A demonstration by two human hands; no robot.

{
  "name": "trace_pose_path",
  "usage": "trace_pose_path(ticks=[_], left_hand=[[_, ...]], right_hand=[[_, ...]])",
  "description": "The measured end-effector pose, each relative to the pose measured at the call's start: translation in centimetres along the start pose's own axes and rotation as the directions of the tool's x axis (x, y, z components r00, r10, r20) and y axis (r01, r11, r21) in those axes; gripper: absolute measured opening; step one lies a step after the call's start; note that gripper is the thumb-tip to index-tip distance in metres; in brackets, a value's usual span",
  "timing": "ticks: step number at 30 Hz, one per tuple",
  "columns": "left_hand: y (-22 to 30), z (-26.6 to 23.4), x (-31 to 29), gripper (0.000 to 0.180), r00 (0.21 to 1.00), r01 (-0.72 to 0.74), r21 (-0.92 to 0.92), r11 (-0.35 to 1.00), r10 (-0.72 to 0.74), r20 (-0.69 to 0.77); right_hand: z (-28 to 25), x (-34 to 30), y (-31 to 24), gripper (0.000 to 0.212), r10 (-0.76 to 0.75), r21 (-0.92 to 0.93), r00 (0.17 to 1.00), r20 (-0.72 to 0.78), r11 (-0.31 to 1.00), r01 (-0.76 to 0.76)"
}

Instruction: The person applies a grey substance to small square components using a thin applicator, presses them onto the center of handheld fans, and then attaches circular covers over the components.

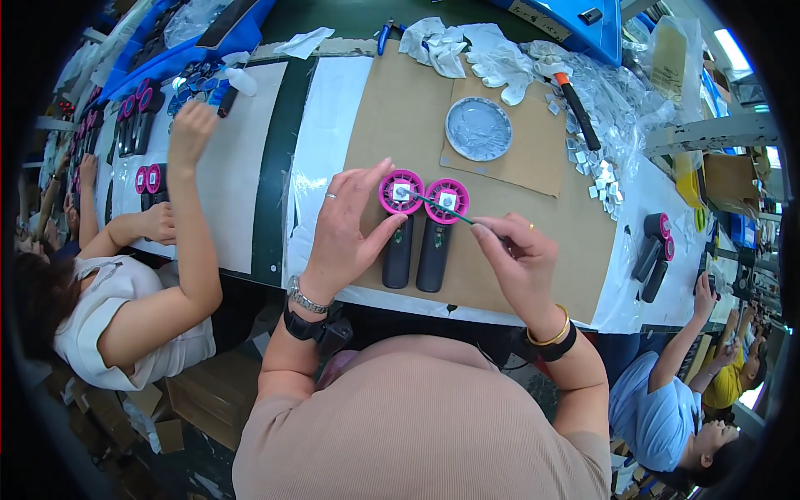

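Note:
Two handheld fans lie side by side on brown cardboard, the left fan (397, 260) and the right fan (434, 260), with round pink heads and dark handles pointing toward me. A white square with a grey dab sits at the centre of each head. My left hand (343, 232) is open beside the left fan, fingers stretched along its head and thumb at the lower rim. Pinched in my right hand (523, 257) is a thin green stick (446, 208), crossing above the right fan; its tip reaches the left fan's white square. Beyond them stands a round dish (478, 129) of grey paste.
White gloves (500, 62), an orange-and-black hammer (577, 110) and loose small white squares (604, 179) lie at the far right. Blue-handled pliers (384, 38) are at the back. A co-worker's arm (192, 217) is at left, and more fans (657, 250) lie near another person at right.

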State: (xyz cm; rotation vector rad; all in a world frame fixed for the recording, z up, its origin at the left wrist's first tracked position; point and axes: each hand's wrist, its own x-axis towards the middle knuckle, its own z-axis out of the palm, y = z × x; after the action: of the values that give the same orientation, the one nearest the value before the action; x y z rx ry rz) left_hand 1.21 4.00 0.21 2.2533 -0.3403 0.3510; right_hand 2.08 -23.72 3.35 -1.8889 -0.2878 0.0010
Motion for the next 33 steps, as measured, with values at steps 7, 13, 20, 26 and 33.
trace_pose_path(ticks=[7,13,20,26,33], left_hand=[[1.7,-0.1,-0.6,0.076,0.988,-0.047,0.045,0.998,0.053,-0.144],[4.0,1.0,-2.6,0.07,0.915,-0.381,0.061,0.923,0.366,0.171],[3.9,4.0,-3.8,0.071,0.845,-0.5,0.277,0.82,0.392,0.364],[2.5,3.7,-3.1,0.074,0.883,-0.458,0.428,0.779,0.344,0.318],[-0.8,0.2,-1.9,0.081,0.936,-0.337,0.483,0.808,0.236,0.26]], right_hand=[[-1.8,2.1,1.1,0.017,0.324,0.286,0.937,-0.132,0.917,-0.277],[-3.9,5.9,4.8,0.021,0.44,0.385,0.872,-0.215,0.858,-0.339],[-4.2,7.0,7.9,0.026,0.118,-0.142,0.952,-0.282,0.976,-0.163],[-7.5,2.8,5.4,0.025,0.064,-0.129,0.943,-0.327,0.985,-0.112],[-14.0,-2.5,5.9,0.021,0.063,-0.132,0.88,-0.472,0.981,-0.141]])
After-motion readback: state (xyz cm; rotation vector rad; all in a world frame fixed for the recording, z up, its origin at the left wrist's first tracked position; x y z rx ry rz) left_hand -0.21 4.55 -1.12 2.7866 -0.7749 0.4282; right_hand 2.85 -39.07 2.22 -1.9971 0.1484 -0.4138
